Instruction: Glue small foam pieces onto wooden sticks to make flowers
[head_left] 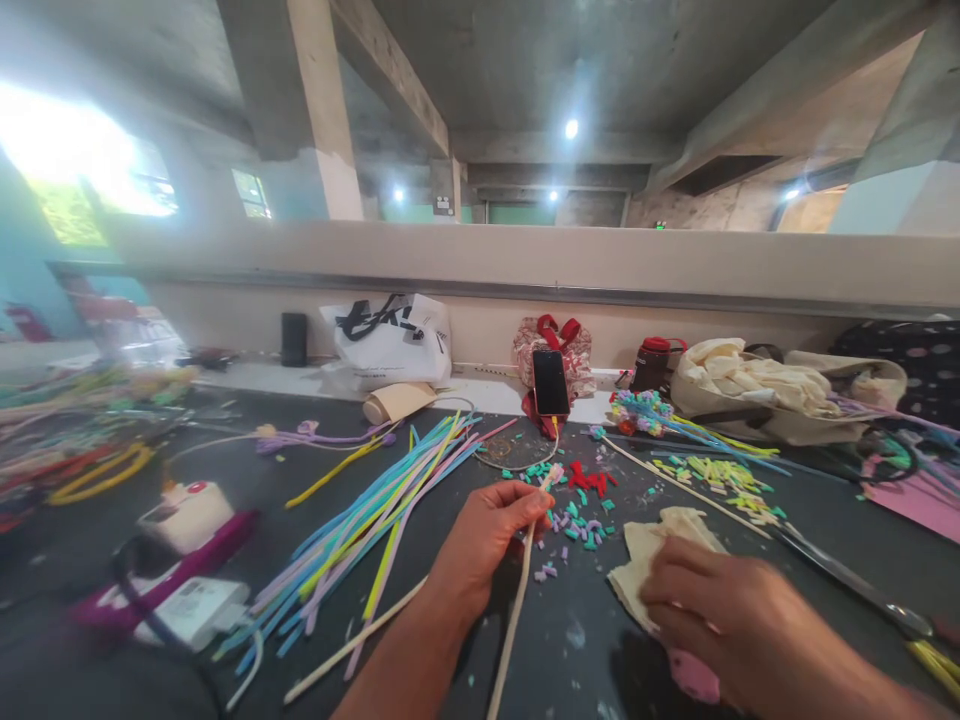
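Head view: left hand pinches thin stick (pale, smooth).

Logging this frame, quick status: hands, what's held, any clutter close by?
Left hand pinching thin stick, grip shut. Right hand flat on beige cloth, holding nothing. Cut foam bits scattered just past the stick tip; pipe cleaner bundle to the left.

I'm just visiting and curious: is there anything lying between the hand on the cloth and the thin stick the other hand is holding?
Nothing large. The left hand pinches the thin stick; the right hand rests on a beige cloth. Between them lies bare dark table, with small coloured foam bits scattered slightly further back.
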